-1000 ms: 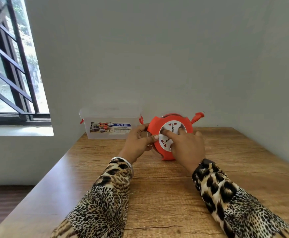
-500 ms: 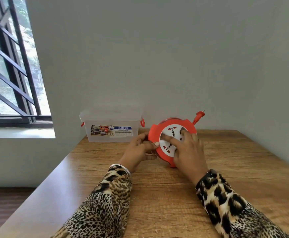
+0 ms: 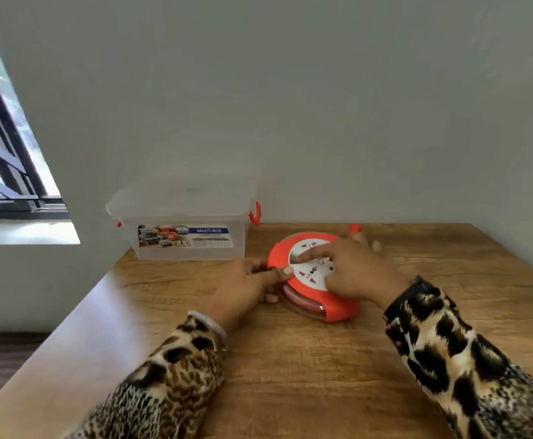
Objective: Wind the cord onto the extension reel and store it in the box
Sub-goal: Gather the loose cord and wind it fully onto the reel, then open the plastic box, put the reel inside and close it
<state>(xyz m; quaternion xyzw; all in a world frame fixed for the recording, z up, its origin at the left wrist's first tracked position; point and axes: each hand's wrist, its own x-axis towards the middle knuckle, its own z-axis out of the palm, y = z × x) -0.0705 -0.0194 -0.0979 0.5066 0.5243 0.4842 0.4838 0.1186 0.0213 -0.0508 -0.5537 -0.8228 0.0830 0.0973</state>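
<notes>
The extension reel (image 3: 314, 280) lies nearly flat between both hands, left hand (image 3: 247, 288) pinching its rim to steady it, right hand (image 3: 355, 270) spread over the socket face, seemingly for winding; the box (image 3: 182, 223) waits closed beyond the left hand.

Both hands hold the reel (image 3: 309, 293) — box (image 3: 189, 239) beside.

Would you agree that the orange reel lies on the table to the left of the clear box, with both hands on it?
Not quite: in the head view the reel lies right of the box. It is on the table, with the left hand and right hand on it.
</notes>
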